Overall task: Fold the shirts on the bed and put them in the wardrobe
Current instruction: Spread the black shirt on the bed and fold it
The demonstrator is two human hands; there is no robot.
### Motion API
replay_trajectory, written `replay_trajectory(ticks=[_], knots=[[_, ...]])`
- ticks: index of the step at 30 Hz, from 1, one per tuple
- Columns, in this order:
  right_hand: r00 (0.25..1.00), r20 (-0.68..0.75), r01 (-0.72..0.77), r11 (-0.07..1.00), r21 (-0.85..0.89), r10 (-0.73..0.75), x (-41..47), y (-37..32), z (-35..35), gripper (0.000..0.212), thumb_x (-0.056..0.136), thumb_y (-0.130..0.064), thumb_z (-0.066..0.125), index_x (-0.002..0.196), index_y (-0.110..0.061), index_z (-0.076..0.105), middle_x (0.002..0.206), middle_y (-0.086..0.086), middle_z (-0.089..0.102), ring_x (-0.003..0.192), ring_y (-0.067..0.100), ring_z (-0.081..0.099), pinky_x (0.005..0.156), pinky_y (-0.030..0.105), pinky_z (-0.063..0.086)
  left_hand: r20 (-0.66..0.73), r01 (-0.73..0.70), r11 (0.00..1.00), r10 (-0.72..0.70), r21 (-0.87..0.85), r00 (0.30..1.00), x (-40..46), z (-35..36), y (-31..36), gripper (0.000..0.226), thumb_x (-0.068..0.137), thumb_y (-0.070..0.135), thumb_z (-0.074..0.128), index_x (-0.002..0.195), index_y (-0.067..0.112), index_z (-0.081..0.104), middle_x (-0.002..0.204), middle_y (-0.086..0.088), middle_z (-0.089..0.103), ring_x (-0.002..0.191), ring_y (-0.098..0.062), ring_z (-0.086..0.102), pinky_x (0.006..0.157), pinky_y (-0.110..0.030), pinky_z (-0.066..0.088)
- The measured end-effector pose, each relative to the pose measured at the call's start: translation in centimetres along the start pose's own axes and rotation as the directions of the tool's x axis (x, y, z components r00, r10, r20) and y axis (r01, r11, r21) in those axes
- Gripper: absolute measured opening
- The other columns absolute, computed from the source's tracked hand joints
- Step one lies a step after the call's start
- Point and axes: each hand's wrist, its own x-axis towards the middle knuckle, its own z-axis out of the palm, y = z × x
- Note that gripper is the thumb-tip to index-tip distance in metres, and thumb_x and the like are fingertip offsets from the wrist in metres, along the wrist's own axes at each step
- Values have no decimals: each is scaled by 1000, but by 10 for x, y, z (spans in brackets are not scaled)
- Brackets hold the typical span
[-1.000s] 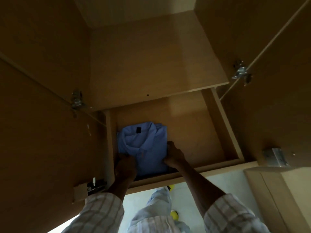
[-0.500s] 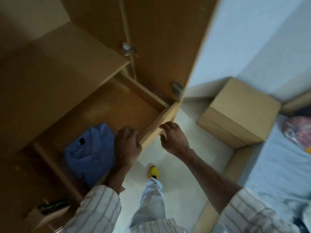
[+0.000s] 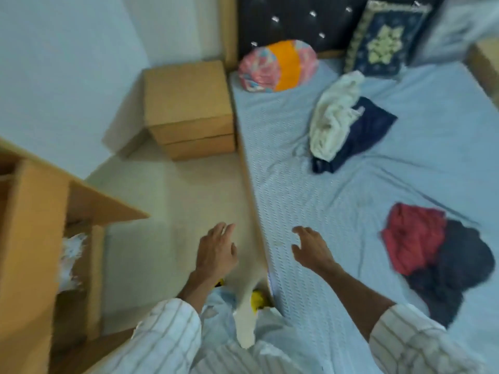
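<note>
Now both my hands, left (image 3: pixel 216 252) and right (image 3: pixel 310 249), hang loose and hold nothing; the blue shirt stays behind in the wardrobe (image 3: pixel 32 238), and unfolded shirts, red (image 3: pixel 413 238) and white (image 3: pixel 334 114), lie beyond my right fingertips.

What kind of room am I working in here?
A bedroom, most likely: a bed with a tufted headboard, pillows, a nightstand beside it, and crumpled clothes on the sheet.

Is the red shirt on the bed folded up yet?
No. The red shirt lies crumpled, partly on a dark garment, and neither hand touches it.
</note>
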Motion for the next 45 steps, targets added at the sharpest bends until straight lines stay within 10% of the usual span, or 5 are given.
replay_trajectory(ticks=[11,22,27,38,45], knots=[[840,123,-539,839,80,528,-46,279,113,73,83,-22,74,146,-7,41,144,21,47,130,35,49,103,38,39,539,-352,935,321,-48,779,30,252,142,52,95,19,51,144,11,40,146,-12,40,132,-33,40,104,-46,41],[801,78,-597,802,14,594,32,401,261,131,60,-38,91,158,-18,7,153,43,8,144,53,15,115,55,25,705,-335,893,29,299,709,61,489,156,66,99,13,40,156,4,8,162,-24,-6,143,-58,-10,112,-71,14],[808,51,-583,810,-65,587,37,413,272,127,64,-40,89,157,-16,6,154,42,7,138,58,25,113,58,28,642,-446,807,110,388,759,70,493,192,45,96,7,45,141,8,49,145,-30,44,140,-57,24,106,-79,12],[908,0,-419,908,-11,419,17,421,263,126,66,-50,85,155,-11,5,151,42,18,138,51,33,110,56,36,328,-241,868,96,435,940,34,493,217,27,90,9,57,116,13,63,119,-12,65,116,-34,59,106,-53,40],[984,-99,-136,983,122,148,-29,469,233,53,89,-43,66,136,-21,54,115,5,69,102,22,65,81,26,45,182,-66,991,44,116,982,-17,510,212,43,81,32,64,122,20,60,120,-10,64,114,-32,61,94,-41,52]])
